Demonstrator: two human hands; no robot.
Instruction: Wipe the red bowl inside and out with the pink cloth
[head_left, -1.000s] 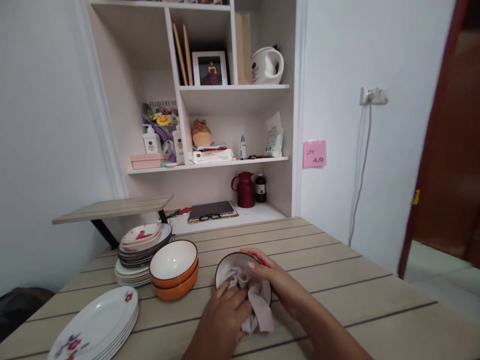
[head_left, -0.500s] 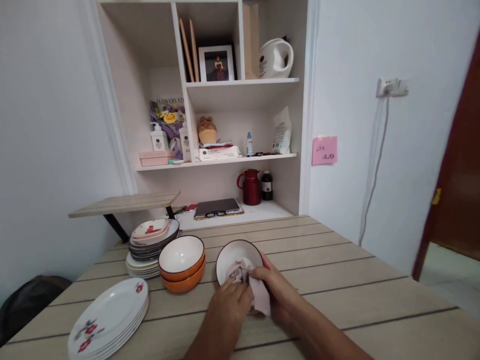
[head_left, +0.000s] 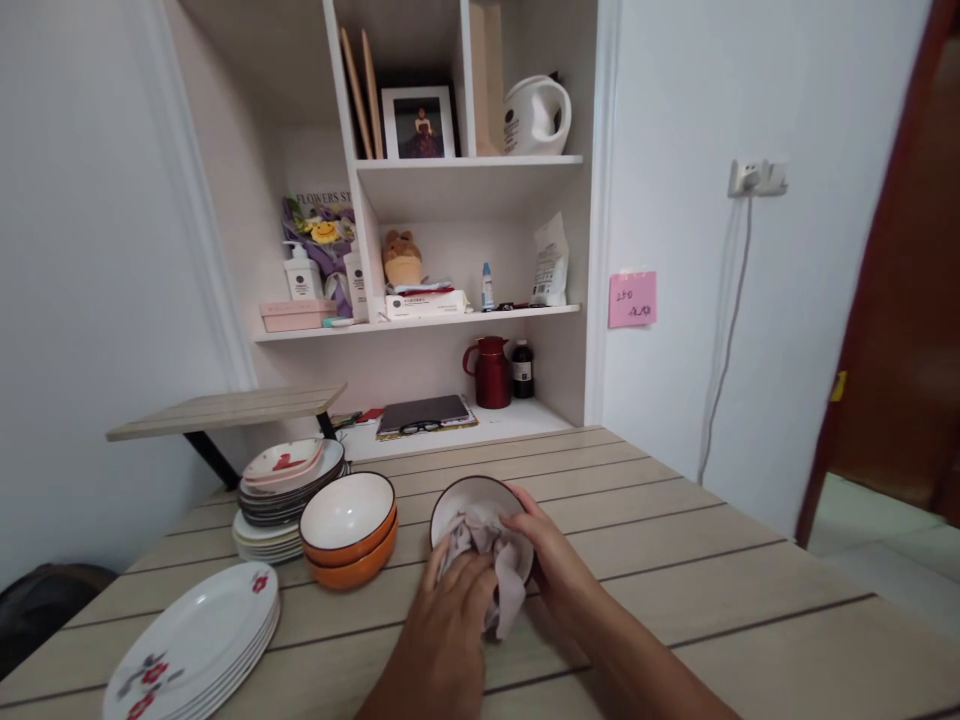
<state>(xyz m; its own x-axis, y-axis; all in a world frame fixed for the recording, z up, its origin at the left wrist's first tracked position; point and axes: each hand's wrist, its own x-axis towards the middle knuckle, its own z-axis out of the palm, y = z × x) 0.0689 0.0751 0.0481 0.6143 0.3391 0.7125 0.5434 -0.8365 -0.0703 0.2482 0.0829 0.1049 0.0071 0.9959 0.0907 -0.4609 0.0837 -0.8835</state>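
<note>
A white bowl with a dark rim (head_left: 480, 492) is tilted toward me above the slatted table. My right hand (head_left: 551, 545) grips its right side, thumb over the rim and fingers behind. Inside the bowl lies a crumpled pale pink cloth (head_left: 510, 570), one end hanging over the near rim. My left hand (head_left: 454, 605) is closed on the cloth and presses it against the bowl's inner wall; its fingertips are partly hidden in the folds. Just to the left stand two stacked orange bowls (head_left: 352, 560) with white insides.
A stack of oval flowered plates (head_left: 202, 620) lies at the table's front left. Behind it rises a pile of mixed plates and small dishes (head_left: 289, 490), near a raised wooden shelf (head_left: 232, 412). At the back are a laptop (head_left: 424, 413) and a red jug (head_left: 492, 375).
My left hand has pushed the cloth deeper into the bowl, and the cloth's hanging end has swung left. My right hand keeps its grip on the bowl. The view has shifted slightly right.
</note>
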